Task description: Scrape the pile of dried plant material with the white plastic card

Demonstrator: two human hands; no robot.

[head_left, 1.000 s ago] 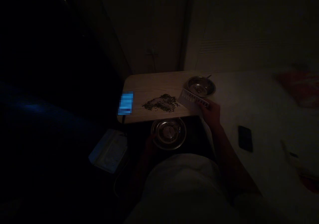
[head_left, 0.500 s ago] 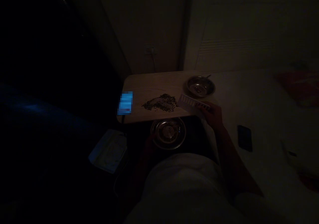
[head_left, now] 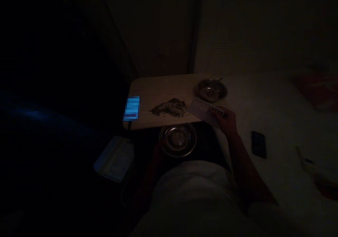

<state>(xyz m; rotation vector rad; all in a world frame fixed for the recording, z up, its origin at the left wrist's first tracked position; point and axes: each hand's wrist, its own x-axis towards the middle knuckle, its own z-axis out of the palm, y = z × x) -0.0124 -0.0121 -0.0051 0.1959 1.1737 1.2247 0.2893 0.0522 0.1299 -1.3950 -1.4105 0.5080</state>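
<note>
The room is very dark. My right hand (head_left: 227,121) is closed on a pale flat piece with slots (head_left: 202,111), whose kind I cannot make out. Its far end reaches over the table beside a heap of dark bits mixed with paler ones (head_left: 170,108). Below the table's front edge, my left hand (head_left: 159,148) grips the left rim of a round steel bowl (head_left: 177,154). Shadow hides most of that hand's fingers. Behind the slotted piece stands a second steel bowl (head_left: 211,90) with a thin handle at its rim.
A wooden table (head_left: 155,85) carries the heap and a lit, blurred screen (head_left: 131,108) at its left edge. A dark phone (head_left: 258,144) lies on the pale surface to the right. At the lower left is a pale box-like thing (head_left: 114,161). Reddish cloth-like stuff (head_left: 317,91) lies far right.
My right hand and the slotted piece have shifted slightly right, and the piece's angle has changed a little. The left hand and its bowl have hardly moved. The heap looks much the same.
</note>
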